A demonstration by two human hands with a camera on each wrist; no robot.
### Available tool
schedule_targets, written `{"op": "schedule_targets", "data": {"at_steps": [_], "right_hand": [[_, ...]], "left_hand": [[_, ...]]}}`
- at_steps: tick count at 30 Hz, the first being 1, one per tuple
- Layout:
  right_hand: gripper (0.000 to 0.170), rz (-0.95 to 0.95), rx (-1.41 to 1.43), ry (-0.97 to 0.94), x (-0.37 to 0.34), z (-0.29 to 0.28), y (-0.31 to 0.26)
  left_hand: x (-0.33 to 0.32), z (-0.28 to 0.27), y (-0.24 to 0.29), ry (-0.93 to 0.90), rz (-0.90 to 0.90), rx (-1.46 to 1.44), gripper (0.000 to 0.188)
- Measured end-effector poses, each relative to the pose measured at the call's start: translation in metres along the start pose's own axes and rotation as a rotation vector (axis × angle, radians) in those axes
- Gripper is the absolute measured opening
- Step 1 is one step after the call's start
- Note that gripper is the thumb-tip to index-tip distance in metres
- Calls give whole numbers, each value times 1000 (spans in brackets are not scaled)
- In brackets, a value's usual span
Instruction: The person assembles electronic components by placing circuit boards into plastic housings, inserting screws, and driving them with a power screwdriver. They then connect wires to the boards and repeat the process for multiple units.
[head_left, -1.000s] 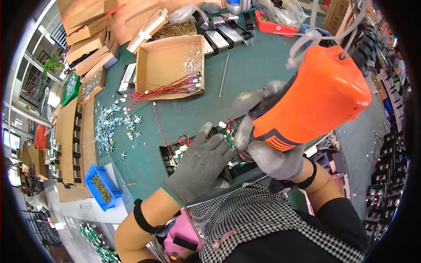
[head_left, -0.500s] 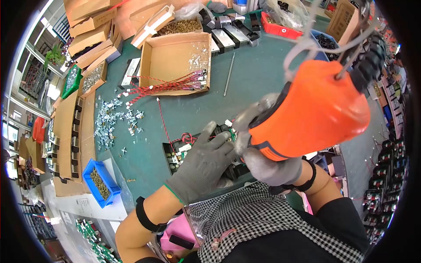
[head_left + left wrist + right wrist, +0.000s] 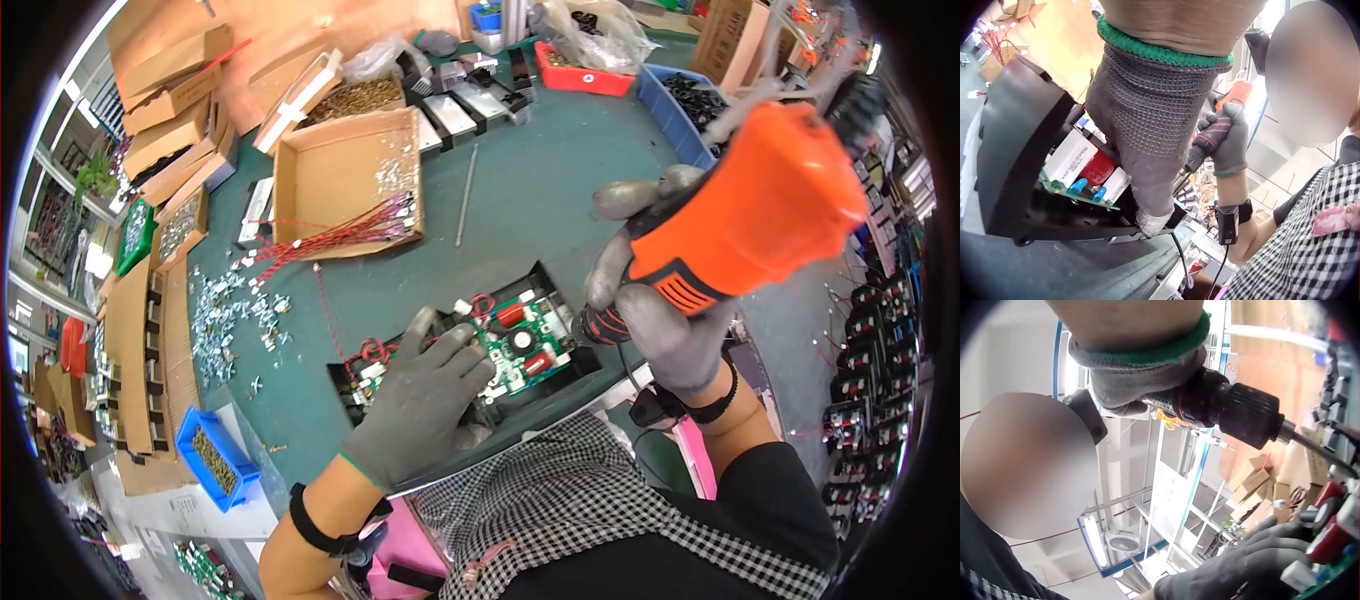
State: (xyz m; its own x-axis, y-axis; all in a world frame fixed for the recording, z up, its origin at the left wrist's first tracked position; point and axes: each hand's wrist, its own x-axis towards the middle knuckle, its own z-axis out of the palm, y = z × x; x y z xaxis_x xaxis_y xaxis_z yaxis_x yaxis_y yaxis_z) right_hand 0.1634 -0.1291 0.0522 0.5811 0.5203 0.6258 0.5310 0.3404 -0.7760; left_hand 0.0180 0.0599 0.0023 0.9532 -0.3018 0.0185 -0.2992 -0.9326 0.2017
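Note:
A black housing (image 3: pixel 572 380) with a green circuit board (image 3: pixel 548 325) inside lies at the table's near edge. The board carries red and white parts and a dark round one. My gloved left hand (image 3: pixel 415 405) rests across the left part of the housing, fingers extended over it; in the left wrist view its thumb (image 3: pixel 1155 219) is at the rim. My gloved right hand (image 3: pixel 665 325) grips an orange and black electric screwdriver (image 3: pixel 745 215), held to the right of the housing. The screwdriver's bit (image 3: pixel 1319 450) shows in the right wrist view, pointing towards the board's parts.
A cardboard box (image 3: pixel 345 165) with red twisted wires (image 3: pixel 335 238) stands beyond the housing. Loose metal pieces (image 3: pixel 225 325) are scattered left, near a blue bin (image 3: pixel 215 460) of small brass-coloured parts. A thin metal rod (image 3: pixel 467 198) lies on the table. Red (image 3: pixel 590 75) and blue (image 3: pixel 655 110) bins stand behind.
My right hand has moved the screwdriver right, off the board, so more of the board shows. My left hand stays on the housing. The head view has shifted slightly.

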Motion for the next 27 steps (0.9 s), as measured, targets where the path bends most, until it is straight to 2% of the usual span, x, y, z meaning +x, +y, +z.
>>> {"op": "schedule_targets", "data": {"at_steps": [2,5,6,8,9,11,15,17,19,22,27], "right_hand": [[71,20,8,33,-2,-6,4],[56,109,72,113,-5,-8,6],[42,123,119,162,-5,-5,6],[41,61,68,129,-5,-9,10],[54,-16,-30,47,-6,-16,17],[68,-91,-153,-35,-7,-21,22],[70,-57,-86,-5,-11,-18,26],[70,-9,-69,-51,-17,-17,25],[70,53,-149,-185,-22,-21,18],[70,175,-155,-193,-21,-17,12],[68,47,60,-77,-15,-16,26]], "left_hand": [[0,0,0,-18,-11,-4,69],[1,1,1,-4,-27,-13,69],[1,1,1,-2,-28,1,69],[1,3,1,-6,-26,15,68],[1,3,1,-8,-25,22,68],[1,2,0,-8,-31,13,68],[2,3,0,-20,-33,20,67],[1,5,0,-15,-32,30,67],[1,6,-1,-6,-36,36,67],[0,9,-1,-3,-37,33,67],[1,6,-1,-6,-37,32,67]]}}
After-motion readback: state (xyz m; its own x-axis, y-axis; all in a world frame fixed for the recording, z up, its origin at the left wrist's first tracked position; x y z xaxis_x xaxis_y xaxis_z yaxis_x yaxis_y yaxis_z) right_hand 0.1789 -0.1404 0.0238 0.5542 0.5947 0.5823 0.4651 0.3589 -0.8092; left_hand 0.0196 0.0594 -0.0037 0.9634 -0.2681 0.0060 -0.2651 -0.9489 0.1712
